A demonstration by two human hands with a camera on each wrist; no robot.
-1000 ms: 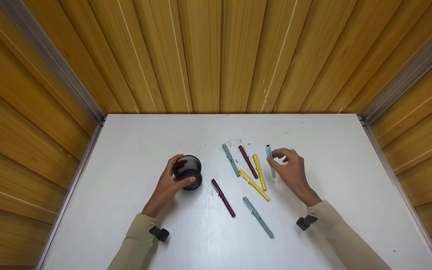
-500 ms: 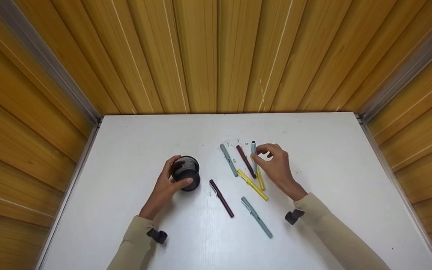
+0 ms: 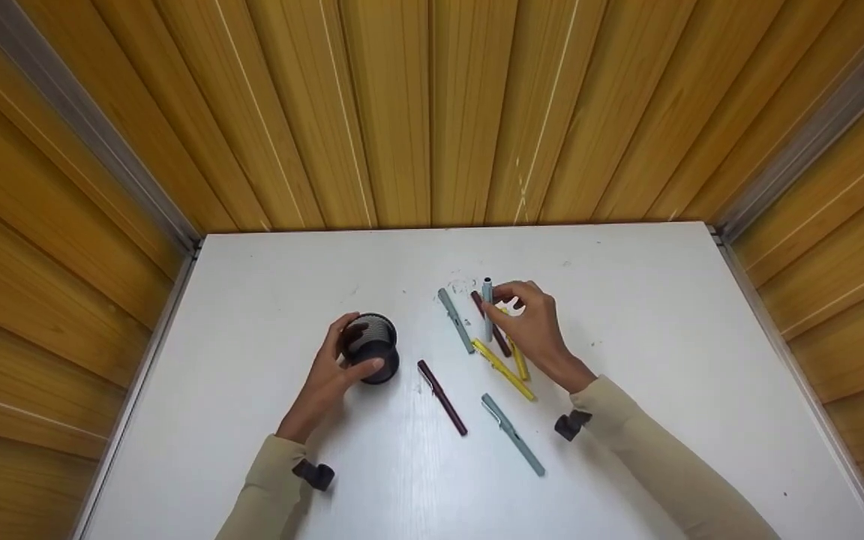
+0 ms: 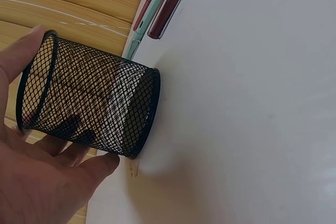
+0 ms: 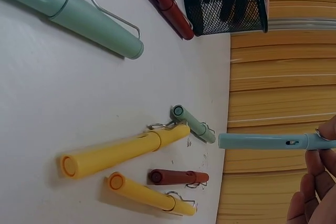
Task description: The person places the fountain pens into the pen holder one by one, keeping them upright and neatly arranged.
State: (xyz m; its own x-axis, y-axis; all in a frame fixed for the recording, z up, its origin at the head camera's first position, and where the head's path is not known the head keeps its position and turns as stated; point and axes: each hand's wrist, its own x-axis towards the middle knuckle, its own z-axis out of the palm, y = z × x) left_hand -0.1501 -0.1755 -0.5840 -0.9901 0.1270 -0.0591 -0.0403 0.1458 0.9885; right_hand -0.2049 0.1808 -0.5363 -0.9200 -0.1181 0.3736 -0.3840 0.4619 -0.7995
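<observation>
Left hand [image 3: 323, 375], left of centre: thumb and fingers wrapped round the mesh cup [image 3: 370, 349], likely to steady it; base faces the table [image 3: 267, 285], rim away. Hard to tell whether the base touches down.
Right hand [image 3: 537, 322], right of centre: fingers pinch the light blue pen [image 3: 487, 322] near its clip end, which seems to leave the barrel free. Pen hangs above the dark red pen [image 3: 501, 343], clear of the table. Long axis near upright, clip end up, blunt end down.

The person's hands [image 3: 333, 366] [image 3: 533, 324] hold a black cup [image 3: 382, 348] and a light-blue pen [image 3: 487, 291].
</observation>
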